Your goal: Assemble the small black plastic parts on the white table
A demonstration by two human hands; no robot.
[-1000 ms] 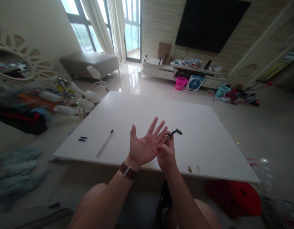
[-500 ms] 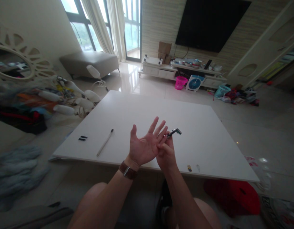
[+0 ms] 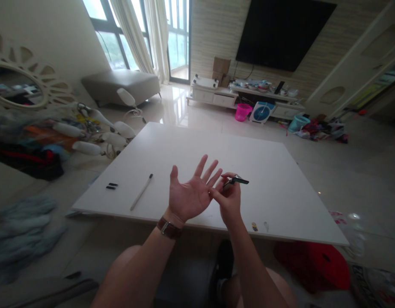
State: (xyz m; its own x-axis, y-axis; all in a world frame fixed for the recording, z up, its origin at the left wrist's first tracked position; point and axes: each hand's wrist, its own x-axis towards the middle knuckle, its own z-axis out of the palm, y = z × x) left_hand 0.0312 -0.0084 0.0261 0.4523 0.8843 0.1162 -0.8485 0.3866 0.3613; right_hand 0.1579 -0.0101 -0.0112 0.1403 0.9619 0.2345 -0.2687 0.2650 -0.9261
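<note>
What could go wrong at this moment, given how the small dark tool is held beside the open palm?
The right hand pinches the small dark tool only at its near end, beside the open left hand, so it may slip onto the white board. Its tip may also catch the spread left fingers. The two tiny pieces at the board's near edge may get knocked off.

Left hand (image 3: 188, 194) raised palm up, fingers spread; right hand (image 3: 230, 199) beside it, fingertips pinched in a grip
</note>
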